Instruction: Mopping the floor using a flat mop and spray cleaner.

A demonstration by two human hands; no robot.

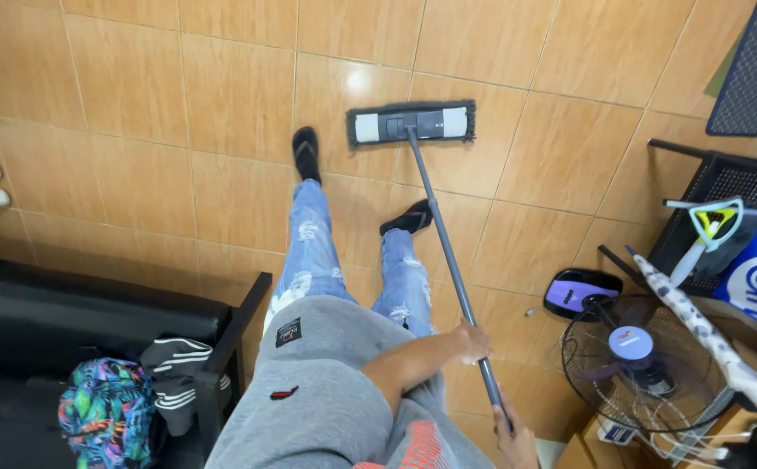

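Left hand [472,340] fisted, forearm extended forward; right hand [517,439] clenched lower (partly cut off).

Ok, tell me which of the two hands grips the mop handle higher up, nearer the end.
The right hand, at the bottom edge of the view, holds the handle's top end. The left hand grips it lower down, closer to the flat mop head on the tiled floor.

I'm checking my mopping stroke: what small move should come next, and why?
Probably draw the flat grey-and-white mop head back toward your feet. Both hands grip the long grey metal handle, and the mop head lies flat, stretched out ahead of the black sandals on the tan tiled floor, so the tiles between them seem next to wipe.
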